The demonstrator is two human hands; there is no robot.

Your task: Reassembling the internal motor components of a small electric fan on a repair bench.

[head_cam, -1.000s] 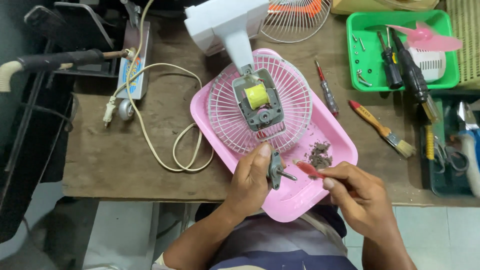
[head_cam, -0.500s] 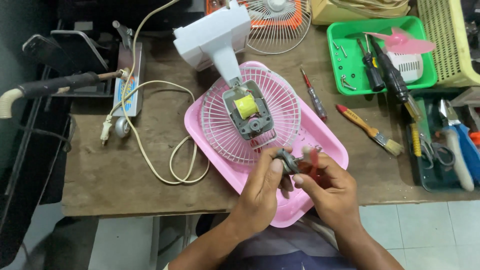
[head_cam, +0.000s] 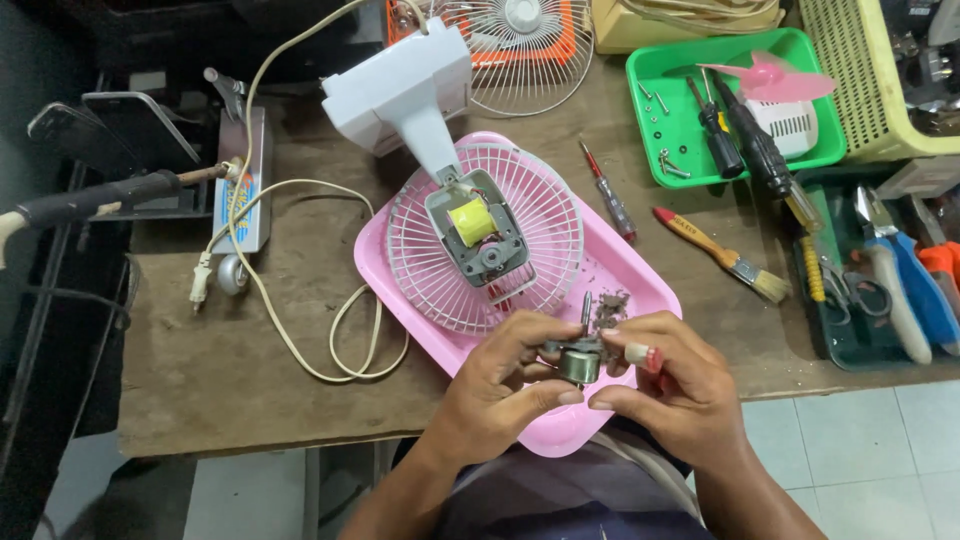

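Both hands have drawn closer together since a second ago. My left hand [head_cam: 500, 385] pinches the small metal rotor [head_cam: 580, 360], shaft upright, above the pink tray [head_cam: 400, 250] on the counter [head_cam: 230, 390]; my right hand [head_cam: 680, 385] pinches a red-tipped tool [head_cam: 645, 356] beside it.

I take this for a small repair workshop. A worn wooden bench [head_cam: 250, 370] carries a green tray [head_cam: 650, 110] of screwdrivers and loose screws, a paintbrush [head_cam: 720, 252], pliers [head_cam: 900, 280], and a soldering iron [head_cam: 110, 198]. A stripped fan motor [head_cam: 478, 232] lies on its grille in a pink tray [head_cam: 640, 280].
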